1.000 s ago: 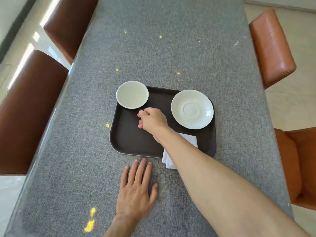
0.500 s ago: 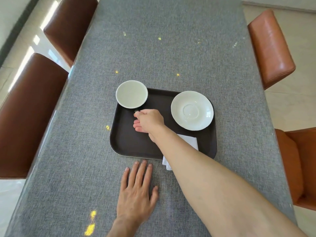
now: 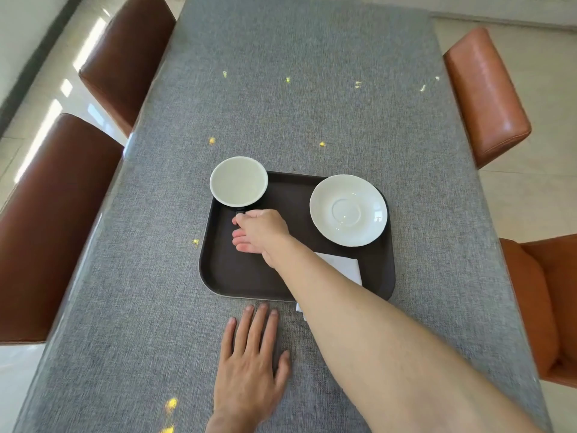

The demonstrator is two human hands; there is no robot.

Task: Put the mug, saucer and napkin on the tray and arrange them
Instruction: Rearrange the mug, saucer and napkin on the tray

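Observation:
A dark brown tray (image 3: 237,276) lies on the grey table. A mug (image 3: 239,181) with a white inside stands at the tray's far left corner, with a dark handle that points toward me. My right hand (image 3: 260,229) is closed around that handle. The white saucer (image 3: 348,210) rests on the tray's far right part. A white napkin (image 3: 343,265) lies at the tray's near right, mostly hidden under my right forearm and sticking out over the near rim. My left hand (image 3: 249,367) lies flat on the table, fingers apart, just in front of the tray.
The table (image 3: 296,104) has a grey woven cloth. Brown chairs (image 3: 50,226) stand along the left edge, orange-brown chairs (image 3: 487,95) along the right edge. Small yellow light spots dot the cloth.
My right hand has slid left and a little forward to the mug and closed on its handle. The left hand stays flat in place.

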